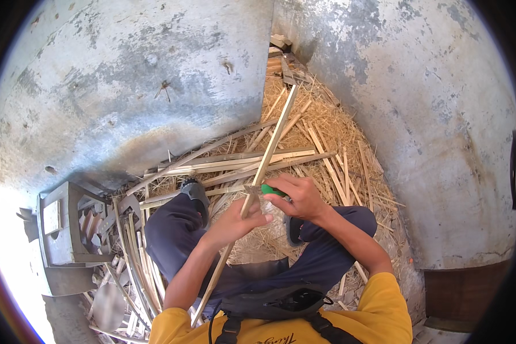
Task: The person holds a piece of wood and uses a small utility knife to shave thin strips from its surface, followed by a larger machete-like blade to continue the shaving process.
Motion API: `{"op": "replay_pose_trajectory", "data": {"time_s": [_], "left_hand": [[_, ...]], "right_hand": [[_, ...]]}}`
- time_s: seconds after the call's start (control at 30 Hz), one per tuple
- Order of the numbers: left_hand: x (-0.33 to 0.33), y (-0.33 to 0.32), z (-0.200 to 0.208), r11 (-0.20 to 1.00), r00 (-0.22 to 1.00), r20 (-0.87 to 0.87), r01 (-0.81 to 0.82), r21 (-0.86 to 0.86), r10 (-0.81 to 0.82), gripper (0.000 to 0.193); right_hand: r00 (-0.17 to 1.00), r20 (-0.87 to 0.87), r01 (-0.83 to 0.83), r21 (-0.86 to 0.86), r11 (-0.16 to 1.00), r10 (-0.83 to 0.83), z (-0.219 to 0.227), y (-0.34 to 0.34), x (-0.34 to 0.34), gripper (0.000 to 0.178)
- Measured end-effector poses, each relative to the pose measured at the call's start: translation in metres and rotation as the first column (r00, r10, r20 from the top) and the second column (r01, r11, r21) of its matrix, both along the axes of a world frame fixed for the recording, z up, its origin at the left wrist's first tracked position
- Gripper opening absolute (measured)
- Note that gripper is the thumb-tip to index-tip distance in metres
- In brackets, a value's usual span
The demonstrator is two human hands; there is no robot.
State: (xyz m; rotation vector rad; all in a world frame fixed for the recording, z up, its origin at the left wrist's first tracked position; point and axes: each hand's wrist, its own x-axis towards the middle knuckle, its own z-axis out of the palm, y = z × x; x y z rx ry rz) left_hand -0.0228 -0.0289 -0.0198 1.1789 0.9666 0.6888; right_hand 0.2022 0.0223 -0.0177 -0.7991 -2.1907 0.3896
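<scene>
A long, pale bamboo strip (276, 135) runs slantwise from beside my body up toward the corner of the walls. My left hand (233, 222) is closed round its middle, with the thumb pointing right. Just above that grip, my right hand (301, 198) is closed on a green-handled blade (271, 190). Its short metal end lies at the strip, across its width. The exact shape of the cutting edge is too small to make out. My forearms rest close to my bent knees.
Several loose strips (241, 163) lie crossed on straw shavings (321, 109) beyond my feet. More strips (140, 264) are heaped by my left leg, beside a grey frame-like box (69, 229). Worn plaster walls (430, 114) stand on both sides.
</scene>
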Motion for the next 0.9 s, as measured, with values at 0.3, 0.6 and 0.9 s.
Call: {"op": "replay_pose_trajectory", "data": {"time_s": [0.3, 0.6, 0.9], "left_hand": [[0.0, 0.003, -0.027, 0.992, 0.983, -0.168, -0.062, 0.113, 0.081, 0.037], [0.001, 0.003, -0.018, 0.986, 0.969, -0.23, -0.053, 0.159, 0.089, 0.041], [-0.003, 0.004, -0.026, 0.977, 0.959, -0.262, -0.054, 0.208, 0.109, 0.039]], "right_hand": [[0.995, 0.072, 0.069, -0.033, 0.997, -0.067, 0.002, -0.001, -0.004, 0.03], [0.993, 0.077, 0.09, -0.004, 0.996, -0.089, -0.001, 0.001, -0.002, 0.03], [0.99, 0.09, 0.103, 0.025, 0.994, -0.105, -0.001, 0.002, -0.003, 0.03]]}}
